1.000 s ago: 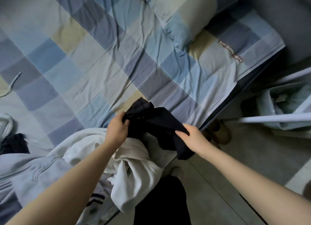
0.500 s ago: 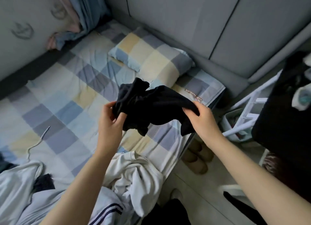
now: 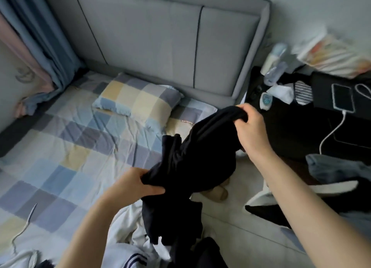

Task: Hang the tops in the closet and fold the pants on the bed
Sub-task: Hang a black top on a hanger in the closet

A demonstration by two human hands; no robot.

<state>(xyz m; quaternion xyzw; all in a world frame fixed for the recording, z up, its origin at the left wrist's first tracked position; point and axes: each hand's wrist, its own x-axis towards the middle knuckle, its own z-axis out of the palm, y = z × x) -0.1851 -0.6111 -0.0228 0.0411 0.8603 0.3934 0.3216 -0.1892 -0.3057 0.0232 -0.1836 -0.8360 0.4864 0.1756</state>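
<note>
The black garment (image 3: 192,159) hung in the air over the near right edge of the bed (image 3: 66,147), bunched up in both the left hand (image 3: 138,184) and the right hand (image 3: 251,127), and it looked soft, light and floppy, so holding an edge seemed best.

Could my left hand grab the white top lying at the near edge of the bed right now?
Probably not yet. The left hand is gripping the black garment, which the right hand also holds. The white top lies just below with nothing over it, so letting go first should free the way.
</note>
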